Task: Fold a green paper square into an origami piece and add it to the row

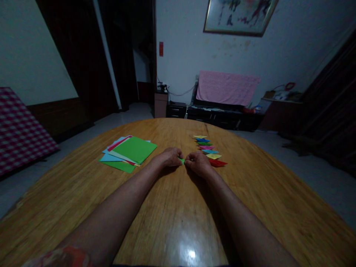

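Small green paper [183, 161] pinched between two hands
It lay well short of the worktop's [155, 218] far edge, mostly hidden, the fingers of the left hand [170, 157] and right hand [198, 162] clamped on its opposite ends; it looked light, thin and easily creased, probably best taken by its edges with a gentle pinch, while a sheet stack [139, 148] stood towards the left edge and a row of folded papers [210, 151] towards the right

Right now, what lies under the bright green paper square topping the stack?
Under the bright green square, edges of a pale sheet, a red sheet, a light blue sheet and another green sheet show; the rest is covered.
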Demonstrator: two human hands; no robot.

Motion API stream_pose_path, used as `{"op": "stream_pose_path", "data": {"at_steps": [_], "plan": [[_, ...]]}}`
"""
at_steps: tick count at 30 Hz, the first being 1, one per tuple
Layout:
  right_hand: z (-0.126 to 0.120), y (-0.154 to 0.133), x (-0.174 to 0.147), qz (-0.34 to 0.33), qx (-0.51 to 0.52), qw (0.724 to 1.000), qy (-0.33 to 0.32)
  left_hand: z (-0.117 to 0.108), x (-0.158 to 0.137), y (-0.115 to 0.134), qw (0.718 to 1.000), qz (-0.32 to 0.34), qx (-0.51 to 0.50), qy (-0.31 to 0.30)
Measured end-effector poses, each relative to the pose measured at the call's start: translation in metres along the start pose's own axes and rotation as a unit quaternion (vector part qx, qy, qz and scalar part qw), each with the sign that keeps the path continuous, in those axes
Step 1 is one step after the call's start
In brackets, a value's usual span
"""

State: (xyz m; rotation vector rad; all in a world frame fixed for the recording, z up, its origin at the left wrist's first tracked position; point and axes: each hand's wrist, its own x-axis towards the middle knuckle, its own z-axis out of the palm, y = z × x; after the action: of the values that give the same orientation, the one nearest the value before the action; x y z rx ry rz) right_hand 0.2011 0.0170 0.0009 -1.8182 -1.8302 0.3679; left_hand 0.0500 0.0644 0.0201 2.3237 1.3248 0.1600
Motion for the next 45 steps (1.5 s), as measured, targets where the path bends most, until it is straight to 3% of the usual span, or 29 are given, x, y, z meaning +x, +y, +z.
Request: {"op": "stream_pose_path", "data": {"at_steps": [13,25,28,30,33,39,45], "plan": [[0.000,0.003,0.003,0.025,0.023,0.999,-0.011,0.000,-0.004,0.000,0.999,0.016,0.017,0.023],[-0.003,0.002,0.001,0.000,-0.017,1.000,-0.010,0.004,-0.002,-0.004,1.000,0.007,0.000,0.022],[0.001,-0.002,-0.003,0.000,-0.048,0.998,0.041,0.002,-0.003,-0.002,1.000,0.002,0.006,0.021],[0.007,-0.007,-0.006,-0.009,-0.062,0.991,0.114,0.001,-0.003,-0.001,1.000,0.008,0.007,0.020],[0.016,-0.011,-0.008,-0.061,-0.030,0.985,0.158,0.001,-0.002,-0.003,0.999,0.032,0.014,0.027],[0.025,-0.008,-0.005,-0.068,-0.004,0.992,0.102,0.005,-0.002,-0.004,0.997,0.044,0.036,0.043],[0.025,-0.006,-0.006,-0.065,-0.022,0.993,0.093,0.002,-0.006,-0.001,0.998,0.042,0.032,0.026]]}}
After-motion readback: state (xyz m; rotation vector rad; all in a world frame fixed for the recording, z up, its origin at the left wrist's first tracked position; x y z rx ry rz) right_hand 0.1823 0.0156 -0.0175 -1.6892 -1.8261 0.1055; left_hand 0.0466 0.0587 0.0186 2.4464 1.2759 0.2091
